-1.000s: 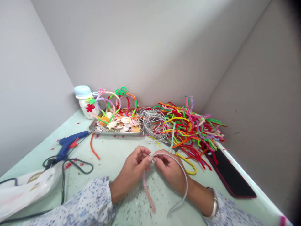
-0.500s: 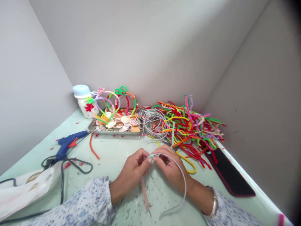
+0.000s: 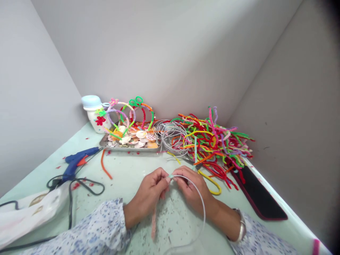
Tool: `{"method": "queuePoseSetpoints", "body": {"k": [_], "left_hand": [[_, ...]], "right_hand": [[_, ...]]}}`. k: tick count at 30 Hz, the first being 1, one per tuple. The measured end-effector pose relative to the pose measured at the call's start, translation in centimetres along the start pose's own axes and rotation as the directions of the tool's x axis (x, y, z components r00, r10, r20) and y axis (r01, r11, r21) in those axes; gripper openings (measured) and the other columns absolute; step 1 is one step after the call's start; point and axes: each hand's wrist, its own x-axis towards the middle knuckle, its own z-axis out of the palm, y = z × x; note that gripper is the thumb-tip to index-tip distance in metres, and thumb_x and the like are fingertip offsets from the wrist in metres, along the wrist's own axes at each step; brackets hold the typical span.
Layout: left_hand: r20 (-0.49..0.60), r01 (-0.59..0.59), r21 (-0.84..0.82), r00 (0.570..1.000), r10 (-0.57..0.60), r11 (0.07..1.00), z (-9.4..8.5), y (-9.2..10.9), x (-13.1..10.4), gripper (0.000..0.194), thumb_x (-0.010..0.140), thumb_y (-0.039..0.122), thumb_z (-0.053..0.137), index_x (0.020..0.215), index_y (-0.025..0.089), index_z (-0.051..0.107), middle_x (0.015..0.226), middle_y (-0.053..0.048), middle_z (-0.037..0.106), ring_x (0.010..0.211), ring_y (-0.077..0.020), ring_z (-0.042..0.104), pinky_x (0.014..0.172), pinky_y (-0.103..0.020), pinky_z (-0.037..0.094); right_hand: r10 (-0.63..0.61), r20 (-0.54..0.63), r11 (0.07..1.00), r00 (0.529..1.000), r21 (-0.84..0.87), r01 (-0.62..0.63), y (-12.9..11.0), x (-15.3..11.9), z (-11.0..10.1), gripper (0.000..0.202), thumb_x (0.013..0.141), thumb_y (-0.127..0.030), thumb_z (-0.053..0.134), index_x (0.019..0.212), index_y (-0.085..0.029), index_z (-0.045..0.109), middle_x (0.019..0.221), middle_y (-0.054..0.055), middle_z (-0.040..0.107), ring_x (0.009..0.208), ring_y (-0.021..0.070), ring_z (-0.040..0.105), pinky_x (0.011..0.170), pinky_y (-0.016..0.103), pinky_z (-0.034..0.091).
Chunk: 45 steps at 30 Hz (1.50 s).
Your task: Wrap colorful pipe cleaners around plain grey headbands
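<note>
My left hand (image 3: 147, 193) and my right hand (image 3: 195, 189) meet above the table, thumbs and fingertips pinched close together. Between them runs a thin grey wire (image 3: 204, 209), bowing out past my right wrist and down to the bottom edge. A mint-green pipe cleaner (image 3: 196, 150) is wound on the wire at my fingertips, and its free length rises behind my right hand. From under my left hand hangs a pink pipe cleaner (image 3: 153, 225); it seems to belong to the same piece, though my fingers hide the join.
A metal tray (image 3: 127, 149) of shells holds several pipe-cleaner headbands, beside a white bottle (image 3: 95, 118). Coiled wire (image 3: 174, 141) and a pipe-cleaner heap (image 3: 220, 148) lie at back right. A blue glue gun (image 3: 77, 161) with its cord is left; a black flat case (image 3: 261, 194) is right.
The grey wire's loose end has swung down and leftward. The hanging pink pipe cleaner has shifted left, and the mint length behind my right hand has tilted slightly. Both hands stay nearly in place.
</note>
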Motion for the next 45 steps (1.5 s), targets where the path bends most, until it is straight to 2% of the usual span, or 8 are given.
{"method": "queuePoseSetpoints", "body": {"k": [13,18,30,36,45], "left_hand": [[0.029,0.059,-0.104,0.998,-0.057,0.993,-0.1,0.3,0.2,0.015,0.079,0.028,0.056,0.071,0.016,0.053,0.051,0.006,0.049,0.04,-0.0055,0.038,0.04,-0.016,0.028],[0.017,0.064,-0.124,0.998,-0.063,0.99,-0.1,0.2,0.3,0.015,0.079,0.028,0.056,0.07,0.016,0.053,0.05,0.006,0.049,0.039,-0.0051,0.039,0.039,-0.016,0.029],[0.028,0.115,-0.131,0.993,-0.112,0.985,0.0,0.4,0.7,0.015,0.074,0.028,0.058,0.067,0.016,0.053,0.047,0.006,0.047,0.036,-0.0048,0.037,0.036,-0.016,0.027],[0.069,0.147,-0.153,0.988,-0.138,0.977,-0.3,0.5,0.6,0.015,0.073,0.028,0.06,0.065,0.016,0.054,0.046,0.006,0.047,0.035,-0.0044,0.036,0.035,-0.016,0.026],[0.094,0.181,-0.168,0.981,-0.167,0.969,-0.5,0.3,1.0,0.017,0.071,0.031,0.061,0.064,0.016,0.055,0.044,0.006,0.048,0.031,-0.0045,0.035,0.033,-0.017,0.025]], "right_hand": [[-0.102,0.031,0.994,0.994,-0.042,0.103,0.5,-0.3,-0.2,0.016,0.091,-0.014,0.048,0.095,-0.021,0.062,0.087,0.005,0.064,0.08,0.0176,0.061,0.072,0.029,0.049],[-0.134,-0.009,0.991,0.991,-0.025,0.134,0.7,-0.3,0.1,0.018,0.091,-0.013,0.049,0.099,-0.022,0.062,0.088,0.005,0.064,0.082,0.0181,0.061,0.073,0.031,0.051],[-0.136,0.0,0.989,0.991,-0.066,0.136,0.8,-0.5,-0.1,0.018,0.091,-0.012,0.048,0.099,-0.02,0.061,0.09,0.007,0.064,0.085,0.0189,0.062,0.075,0.032,0.052],[-0.145,0.025,0.985,0.989,-0.091,0.147,0.7,-0.4,-0.2,0.017,0.091,-0.013,0.046,0.097,-0.02,0.06,0.086,0.008,0.064,0.08,0.0196,0.062,0.07,0.032,0.052],[-0.117,-0.002,0.992,0.993,-0.055,0.117,0.5,-0.4,0.0,0.019,0.089,-0.012,0.048,0.099,-0.02,0.062,0.088,0.007,0.065,0.082,0.0195,0.063,0.074,0.032,0.052]]}}
